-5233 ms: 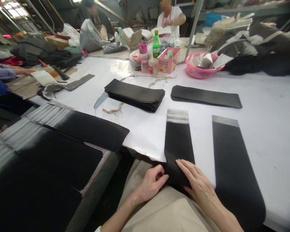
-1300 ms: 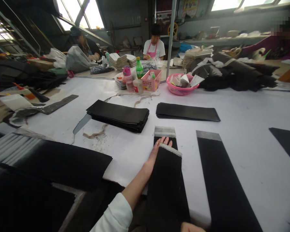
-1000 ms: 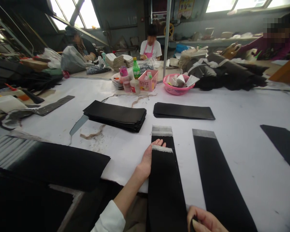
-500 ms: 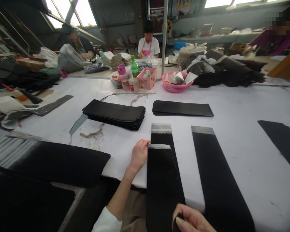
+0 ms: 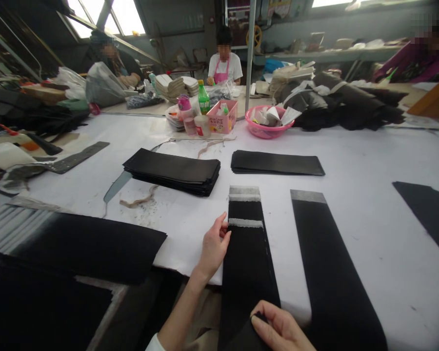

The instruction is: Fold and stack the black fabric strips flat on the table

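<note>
Long black fabric strip with grey end band (image 5: 249,263): laid atop matching strips at the white table's (image 5: 369,161) near edge. Left hand (image 5: 214,243) pinches its far corner; right hand (image 5: 280,329) grips its near end. Alignment apparently unfinished.

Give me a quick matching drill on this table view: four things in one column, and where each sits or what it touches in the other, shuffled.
1. left hand
2. right hand
3. pink basin
4. green bottle

a. far side of the table, holding paper scraps
b. at the top strip's far left corner
c. beside the pink box
d. gripping the top strip's near end

Pairs: 1-b, 2-d, 3-a, 4-c
</note>
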`<state>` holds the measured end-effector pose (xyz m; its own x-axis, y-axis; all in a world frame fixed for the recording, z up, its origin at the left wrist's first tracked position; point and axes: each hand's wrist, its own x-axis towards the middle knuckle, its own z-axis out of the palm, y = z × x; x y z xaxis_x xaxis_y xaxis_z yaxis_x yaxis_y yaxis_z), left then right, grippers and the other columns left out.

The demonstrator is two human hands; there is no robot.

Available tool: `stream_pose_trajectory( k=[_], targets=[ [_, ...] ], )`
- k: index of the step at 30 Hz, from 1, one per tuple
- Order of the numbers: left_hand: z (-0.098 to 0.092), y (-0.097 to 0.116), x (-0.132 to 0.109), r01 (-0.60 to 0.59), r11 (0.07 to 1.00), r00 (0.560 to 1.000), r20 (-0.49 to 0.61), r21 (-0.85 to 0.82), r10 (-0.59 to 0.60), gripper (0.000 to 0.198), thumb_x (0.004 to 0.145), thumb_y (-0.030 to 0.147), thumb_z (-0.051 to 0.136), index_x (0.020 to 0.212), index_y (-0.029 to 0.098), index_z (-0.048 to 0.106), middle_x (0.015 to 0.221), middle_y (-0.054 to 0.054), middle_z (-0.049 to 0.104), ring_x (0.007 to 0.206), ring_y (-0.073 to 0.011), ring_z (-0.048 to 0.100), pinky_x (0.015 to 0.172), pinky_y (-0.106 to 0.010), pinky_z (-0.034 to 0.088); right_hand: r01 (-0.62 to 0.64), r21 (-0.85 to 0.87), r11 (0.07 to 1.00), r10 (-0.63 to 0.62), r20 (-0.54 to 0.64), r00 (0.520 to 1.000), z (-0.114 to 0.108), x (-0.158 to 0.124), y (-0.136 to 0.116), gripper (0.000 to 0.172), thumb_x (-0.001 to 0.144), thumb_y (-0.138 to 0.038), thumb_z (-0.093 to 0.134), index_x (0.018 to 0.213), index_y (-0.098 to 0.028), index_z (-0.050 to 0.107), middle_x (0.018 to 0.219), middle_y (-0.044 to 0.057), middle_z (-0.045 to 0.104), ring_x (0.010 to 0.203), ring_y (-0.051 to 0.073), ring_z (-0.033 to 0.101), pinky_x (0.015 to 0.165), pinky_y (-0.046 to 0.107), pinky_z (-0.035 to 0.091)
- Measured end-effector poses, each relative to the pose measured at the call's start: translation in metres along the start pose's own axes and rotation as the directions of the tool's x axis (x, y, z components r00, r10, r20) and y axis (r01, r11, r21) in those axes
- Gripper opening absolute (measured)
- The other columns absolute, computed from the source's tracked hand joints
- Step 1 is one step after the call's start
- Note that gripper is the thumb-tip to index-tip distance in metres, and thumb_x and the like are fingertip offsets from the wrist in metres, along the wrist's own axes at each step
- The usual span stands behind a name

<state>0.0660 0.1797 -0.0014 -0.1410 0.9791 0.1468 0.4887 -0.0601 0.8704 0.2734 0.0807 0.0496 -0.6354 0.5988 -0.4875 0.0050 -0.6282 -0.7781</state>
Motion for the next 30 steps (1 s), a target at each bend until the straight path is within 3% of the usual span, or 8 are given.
stream_pose_trajectory(
  k=[3,6,11,14,18,21,24,30],
  targets=[
    [0.003,0.003,-0.001,-0.134,0.949,0.989,-0.028,0.284,0.148,0.056,0.086,0.005,0.056,0.137,0.023,0.045,0.116,-0.007,0.056,0.105,-0.0218,0.056,0.095,-0.04,0.049,0.068,-0.238,0.969,-0.097,-0.113,0.989,-0.011,0.0,0.004,0.041,0.093,-0.058,0.053,0.085,-0.018,0.053,0.075,-0.001,0.05,0.069,0.014,0.046,0.062,0.022,0.037],
    [0.004,0.008,-0.006,-0.222,0.857,0.963,-0.035,0.464,0.269,0.048,0.087,0.005,0.055,0.132,0.019,0.049,0.123,-0.011,0.052,0.119,-0.0271,0.048,0.105,-0.046,0.043,0.088,-0.532,0.842,-0.23,-0.207,0.951,-0.022,0.002,0.012,0.031,0.098,-0.05,0.046,0.091,-0.021,0.054,0.08,0.0,0.058,0.076,0.017,0.056,0.068,0.023,0.042],
    [0.002,0.016,-0.02,-0.41,0.823,0.91,0.24,0.393,0.339,0.022,0.094,0.012,0.052,0.113,0.02,0.059,0.106,-0.005,0.061,0.104,-0.0219,0.055,0.093,-0.04,0.049,-0.021,-0.816,0.577,-0.346,-0.268,0.899,-0.033,0.005,0.026,0.027,0.1,-0.046,0.037,0.1,-0.026,0.054,0.083,-0.001,0.067,0.077,0.021,0.068,0.065,0.026,0.048],
    [0.002,0.02,-0.028,-0.424,0.83,0.896,0.299,0.363,0.328,0.023,0.092,0.016,0.057,0.115,0.02,0.059,0.113,-0.005,0.06,0.112,-0.0222,0.053,0.098,-0.04,0.047,-0.033,-0.935,0.354,-0.488,-0.215,0.846,-0.037,0.004,0.027,0.03,0.102,-0.049,0.032,0.104,-0.028,0.055,0.086,-0.001,0.069,0.067,0.02,0.069,0.055,0.026,0.048],
    [0.001,0.022,-0.03,-0.401,0.842,0.904,0.303,0.361,0.301,0.026,0.091,0.016,0.06,0.117,0.021,0.058,0.116,-0.004,0.06,0.115,-0.0214,0.051,0.102,-0.039,0.046,-0.061,-0.986,0.158,-0.657,-0.151,0.739,-0.052,-0.001,0.01,0.032,0.103,-0.05,0.033,0.107,-0.028,0.055,0.085,0.0,0.067,0.06,0.018,0.066,0.046,0.026,0.044],
    [0.0,0.021,-0.029,-0.389,0.853,0.905,0.316,0.349,0.284,0.027,0.091,0.015,0.06,0.117,0.021,0.058,0.117,-0.004,0.059,0.115,-0.0209,0.051,0.102,-0.039,0.046,-0.155,-0.984,0.084,-0.686,-0.17,0.708,-0.077,-0.01,-0.004,0.029,0.1,-0.048,0.038,0.11,-0.027,0.056,0.096,0.004,0.065,0.077,0.022,0.067,0.057,0.028,0.05],
    [0.002,0.017,-0.03,-0.387,0.854,0.906,0.315,0.346,0.283,0.029,0.092,0.014,0.056,0.12,0.022,0.057,0.118,-0.005,0.058,0.116,-0.022,0.051,0.102,-0.042,0.047,-0.247,-0.969,-0.021,-0.697,-0.163,0.699,-0.105,-0.022,-0.005,0.033,0.092,-0.043,0.049,0.12,-0.027,0.055,0.118,0.009,0.059,0.101,0.03,0.061,0.075,0.038,0.052],
    [0.006,0.01,-0.03,-0.405,0.85,0.901,0.308,0.338,0.307,0.029,0.092,0.013,0.054,0.118,0.023,0.058,0.118,-0.006,0.058,0.116,-0.0246,0.052,0.1,-0.045,0.048,-0.313,-0.938,-0.148,-0.67,-0.138,0.73,-0.13,-0.042,0.016,0.075,0.061,-0.024,0.069,0.133,-0.026,0.049,0.129,0.011,0.055,0.111,0.035,0.056,0.078,0.042,0.052]
  ],
)
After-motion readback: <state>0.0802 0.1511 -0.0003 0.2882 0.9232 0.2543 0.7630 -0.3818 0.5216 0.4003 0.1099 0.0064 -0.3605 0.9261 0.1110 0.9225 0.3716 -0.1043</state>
